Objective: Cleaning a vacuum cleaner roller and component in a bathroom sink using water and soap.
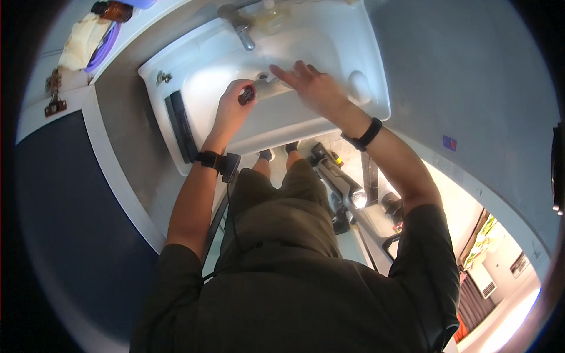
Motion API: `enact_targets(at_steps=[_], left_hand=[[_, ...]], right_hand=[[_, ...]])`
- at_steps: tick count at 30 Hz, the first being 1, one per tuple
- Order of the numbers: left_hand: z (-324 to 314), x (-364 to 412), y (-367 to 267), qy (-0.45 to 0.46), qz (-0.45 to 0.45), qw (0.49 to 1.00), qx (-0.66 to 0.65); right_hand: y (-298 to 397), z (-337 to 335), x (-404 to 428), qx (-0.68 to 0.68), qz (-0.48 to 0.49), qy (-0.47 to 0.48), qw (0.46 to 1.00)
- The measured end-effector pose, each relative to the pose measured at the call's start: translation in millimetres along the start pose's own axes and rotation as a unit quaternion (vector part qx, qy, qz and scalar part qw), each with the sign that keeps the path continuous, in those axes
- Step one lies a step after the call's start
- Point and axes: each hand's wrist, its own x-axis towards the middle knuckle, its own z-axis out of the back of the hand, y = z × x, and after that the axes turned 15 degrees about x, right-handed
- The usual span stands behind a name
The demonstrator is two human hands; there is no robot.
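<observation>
My left hand (234, 103) is closed around the dark end cap of a pale grey cylindrical roller (271, 89). The roller lies roughly sideways above the basin of a white ceramic sink (220, 141). My right hand (315, 88) is by the roller's other end, blurred, with its index finger stretched out and its fingers apart. Whether it touches the roller is hard to tell. Past the hands, the drain hole (263, 75) shows in the basin. A metal faucet (245, 35) reaches over from the back rim.
A long black plastic piece (181, 125) rests on the sink's left rim. A soap bottle (270, 20) stands at the back, near the faucet. Below on the right is an upright floor cleaner (337, 176). A brown bottle (117, 12) and a purple basket (103, 50) sit on the upper-left shelf.
</observation>
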Motion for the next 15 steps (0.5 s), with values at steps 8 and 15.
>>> enact_targets(at_steps=[8, 15], left_hand=[[2, -4, 1, -0.006, -0.008, 1.0, 0.005], [-1, -4, 5, -0.033, -0.033, 0.999, 0.022]], right_hand=[[12, -13, 15, -0.034, 0.018, 0.048, 0.998], [17, -19, 26, -0.044, -0.001, 0.057, 0.997]])
